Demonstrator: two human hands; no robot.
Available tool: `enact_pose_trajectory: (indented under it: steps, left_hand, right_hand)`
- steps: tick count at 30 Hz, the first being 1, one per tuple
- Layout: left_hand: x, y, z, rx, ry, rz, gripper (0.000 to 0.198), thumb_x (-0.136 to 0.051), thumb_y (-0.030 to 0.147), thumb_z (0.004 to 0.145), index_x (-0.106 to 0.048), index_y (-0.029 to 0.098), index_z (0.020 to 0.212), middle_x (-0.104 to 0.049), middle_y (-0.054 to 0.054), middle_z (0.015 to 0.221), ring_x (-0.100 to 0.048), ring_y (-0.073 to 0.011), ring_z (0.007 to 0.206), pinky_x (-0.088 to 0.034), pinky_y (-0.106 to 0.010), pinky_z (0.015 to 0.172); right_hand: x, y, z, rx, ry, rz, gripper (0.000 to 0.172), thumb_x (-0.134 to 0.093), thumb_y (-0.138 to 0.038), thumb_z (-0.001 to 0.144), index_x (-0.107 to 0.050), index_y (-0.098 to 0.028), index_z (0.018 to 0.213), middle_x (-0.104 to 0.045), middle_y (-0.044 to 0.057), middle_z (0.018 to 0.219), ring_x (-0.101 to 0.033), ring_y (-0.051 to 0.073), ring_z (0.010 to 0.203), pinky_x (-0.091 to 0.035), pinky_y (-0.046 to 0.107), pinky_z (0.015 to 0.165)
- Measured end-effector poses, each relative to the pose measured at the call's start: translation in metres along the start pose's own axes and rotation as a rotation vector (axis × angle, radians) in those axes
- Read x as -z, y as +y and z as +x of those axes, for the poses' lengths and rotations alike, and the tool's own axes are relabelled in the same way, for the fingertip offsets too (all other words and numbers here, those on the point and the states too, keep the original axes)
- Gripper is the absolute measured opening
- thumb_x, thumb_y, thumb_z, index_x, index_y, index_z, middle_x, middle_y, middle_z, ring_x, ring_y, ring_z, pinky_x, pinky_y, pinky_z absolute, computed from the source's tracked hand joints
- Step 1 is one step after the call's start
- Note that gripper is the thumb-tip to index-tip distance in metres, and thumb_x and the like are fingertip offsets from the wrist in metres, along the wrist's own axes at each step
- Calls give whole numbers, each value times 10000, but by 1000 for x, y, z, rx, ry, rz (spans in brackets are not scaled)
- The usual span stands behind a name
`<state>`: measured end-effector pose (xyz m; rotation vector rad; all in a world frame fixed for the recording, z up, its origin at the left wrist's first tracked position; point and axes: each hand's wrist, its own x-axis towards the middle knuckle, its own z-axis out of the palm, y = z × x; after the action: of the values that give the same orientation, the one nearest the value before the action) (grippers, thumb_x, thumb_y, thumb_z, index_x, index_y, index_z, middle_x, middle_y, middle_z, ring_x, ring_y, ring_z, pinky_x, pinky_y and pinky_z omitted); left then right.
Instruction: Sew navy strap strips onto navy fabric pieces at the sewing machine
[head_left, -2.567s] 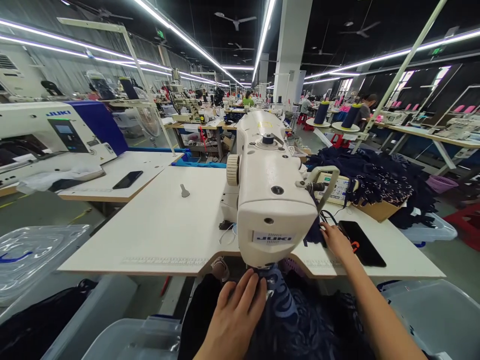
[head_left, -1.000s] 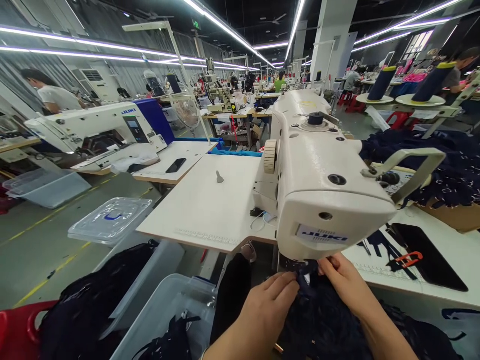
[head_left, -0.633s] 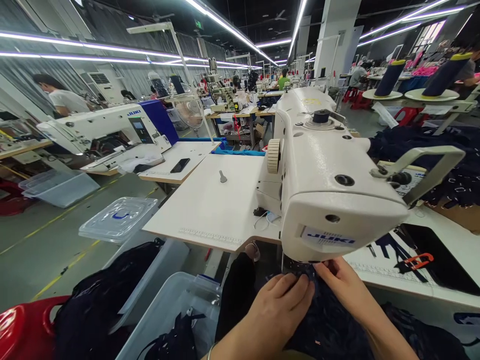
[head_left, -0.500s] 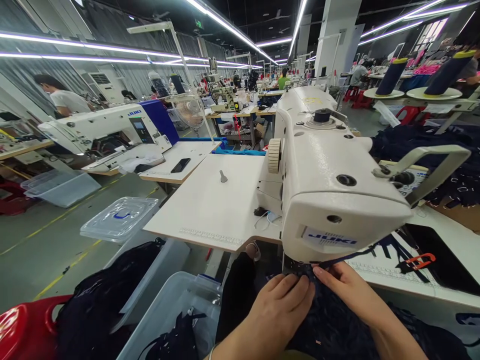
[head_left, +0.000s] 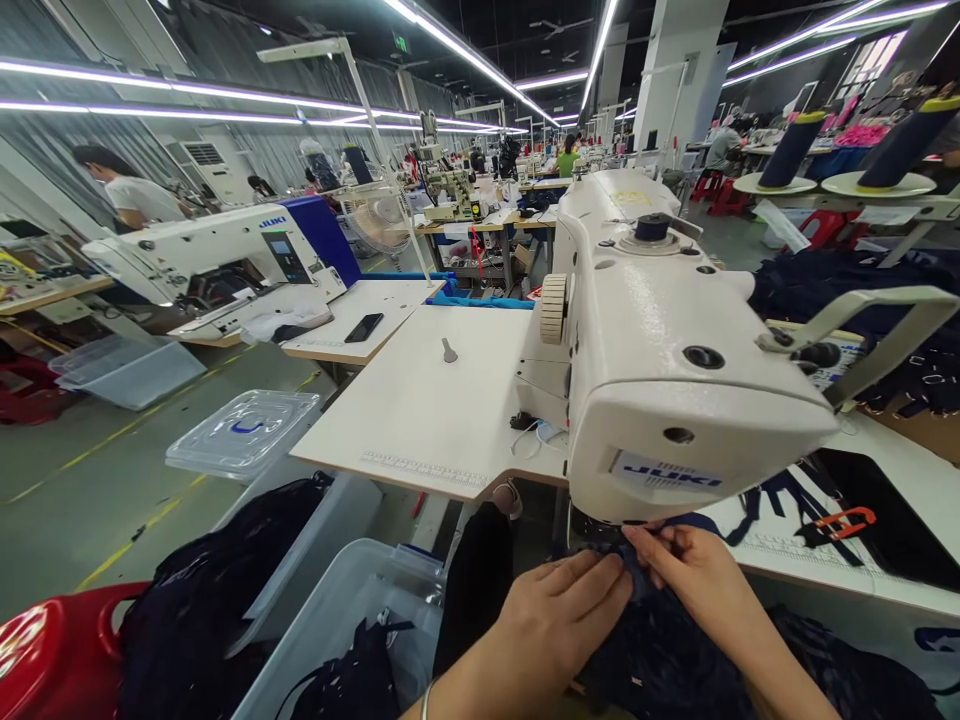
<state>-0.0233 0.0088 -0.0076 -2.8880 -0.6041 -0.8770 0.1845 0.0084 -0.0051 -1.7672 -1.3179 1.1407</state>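
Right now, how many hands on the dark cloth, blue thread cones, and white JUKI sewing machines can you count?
Hands on the dark cloth: 2, left hand and right hand
Blue thread cones: 2
White JUKI sewing machines: 2
Total: 6

- White table top (head_left: pixel 435 400) with a small grey metal piece (head_left: pixel 448 350) lying on it
- To the left, second white sewing machine (head_left: pixel 225 250) with a blue panel, on its own table; black phone (head_left: pixel 364 327) flat near that table's edge
- Behind this machine, person in a white shirt (head_left: pixel 131 195), seen from the side
- Lower left, clear plastic lid (head_left: pixel 244 432) on top of a bin; below it, heap of dark cloth (head_left: pixel 217 590) and, at the corner, red stool (head_left: pixel 45 660)
- Far right, two dark blue thread cones (head_left: pixel 795 150), upright on round stands
- Red-handled snips (head_left: pixel 844 522) on a black flat object (head_left: pixel 892 530) at the right
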Motion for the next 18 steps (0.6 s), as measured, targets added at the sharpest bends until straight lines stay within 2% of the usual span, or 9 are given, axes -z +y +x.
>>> enact_pose_trajectory:
  steps: [2,6,13,18]
  left_hand:
    - [6,0,5,-56,-17,88,339,-344,138,1028,-581,97,1267,-628,-44,1263,-567,-160,1133,-508,-248,927]
    - [11,-2,9,-133,-45,115,321,-369,127,1020,-620,99,1219,-637,-38,1239,-572,-165,1079,-507,-267,899]
    - [8,-2,3,-91,-86,148,345,-357,132,1024,-581,109,1286,-577,-38,1316,-504,-189,1179,-445,-320,988]
    - [6,0,4,-78,-78,149,360,-333,140,1023,-579,102,1283,-574,-63,1304,-516,-190,1159,-457,-316,948]
  right_hand:
    - [-1,1,0,-25,-15,-15,527,-550,-694,748,-451,-242,497,-492,-17,457,-489,151,483,-369,283,540]
    - [2,2,2,-52,-57,-31,528,-527,-703,765,-511,-227,538,-492,-21,476,-499,154,508,-376,280,560]
    - [6,6,8,-20,-112,-60,527,-541,-679,782,-547,-214,537,-510,-19,472,-515,153,517,-393,276,582]
    - [8,10,8,4,-129,-40,522,-552,-669,801,-576,-202,569,-526,-25,484,-515,145,508,-382,269,563]
